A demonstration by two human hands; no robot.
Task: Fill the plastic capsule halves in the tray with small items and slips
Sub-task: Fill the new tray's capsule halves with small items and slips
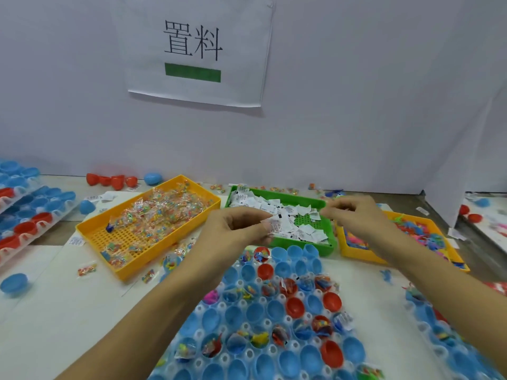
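We see our left hand raised over the near left corner of the green tray, its fingers curled and pinching a small white slip printed with black marks too small to read. Our right hand hovers over the same tray's right edge with its fingertips drawn together; we cannot tell whether it holds anything. The two hands are apart, with the loose heap of slips lying between and just beyond them.

The capsule tray lies on the counter just below both hands, between our forearms. Its blue and red capsule halves sit open side up, some already holding coloured bits and slips, others bare.

On the wall a paper sign reads "置料" above a green bar.

We count three sorting trays: an orange tray of clear packets at left, the green one in the middle, and a second orange tray of coloured toys at right.
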